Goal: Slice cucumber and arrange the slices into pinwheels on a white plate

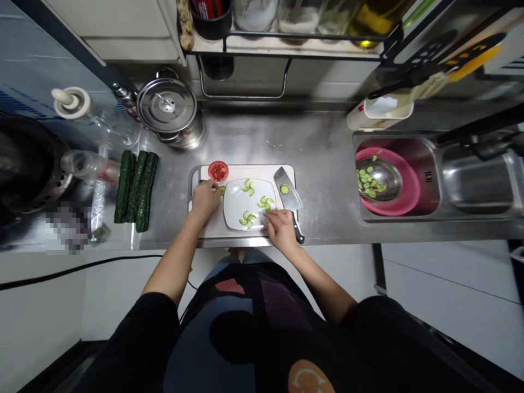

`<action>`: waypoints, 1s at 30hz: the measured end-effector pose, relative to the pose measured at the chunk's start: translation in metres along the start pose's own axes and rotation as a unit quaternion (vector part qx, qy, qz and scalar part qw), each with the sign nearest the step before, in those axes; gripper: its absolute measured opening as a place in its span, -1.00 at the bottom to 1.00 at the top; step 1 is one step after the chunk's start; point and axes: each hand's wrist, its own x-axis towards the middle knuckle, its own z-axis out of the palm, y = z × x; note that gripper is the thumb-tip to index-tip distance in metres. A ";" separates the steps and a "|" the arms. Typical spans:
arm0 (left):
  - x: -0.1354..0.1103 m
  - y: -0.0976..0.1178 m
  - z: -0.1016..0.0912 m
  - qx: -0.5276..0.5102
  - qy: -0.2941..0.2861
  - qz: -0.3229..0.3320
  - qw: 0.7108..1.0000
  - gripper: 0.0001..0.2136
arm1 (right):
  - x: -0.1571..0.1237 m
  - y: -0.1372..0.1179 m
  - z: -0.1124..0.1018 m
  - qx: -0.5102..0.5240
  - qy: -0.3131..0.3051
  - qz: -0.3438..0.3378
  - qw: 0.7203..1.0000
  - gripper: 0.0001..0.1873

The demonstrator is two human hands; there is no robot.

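Observation:
A white plate [234,203] sits on a light cutting board [213,232], bearing three pinwheel-like clusters of cucumber slices [248,219]. My left hand [205,199] is at the plate's left side, fingers curled and closed beside a green cucumber piece [222,190]; what they pinch, if anything, is hidden. My right hand [281,226] reaches over the plate's right edge, fingers stretched out, their tips close to the right-hand cluster. Behind it lies a kitchen knife [291,192] with a round cucumber slice [284,189] on its blade. A small red bowl [218,165] of chopped red bits stands at the board's upper left.
Several whole cucumbers [134,191] lie to the left, near a lidded steel pot [167,106] and glass bottles. In the sink [429,202] at right, a pink basin [412,185] holds a steel bowl [391,180] with cucumber slices. Above hangs a spice rack [286,46].

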 end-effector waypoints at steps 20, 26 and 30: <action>-0.056 0.000 0.001 -0.420 -0.278 -0.053 0.863 -0.73 | 0.058 -0.050 0.009 0.456 -0.131 0.214 0.854 -0.81; -0.057 -0.010 0.014 -0.383 -0.164 -0.027 0.909 -0.77 | 0.069 -0.046 0.025 0.484 -0.141 0.256 0.825 -0.80; -0.051 -0.016 0.021 -0.183 -0.001 0.088 0.979 -0.90 | 0.079 -0.042 0.035 0.403 -0.125 0.258 0.869 -0.86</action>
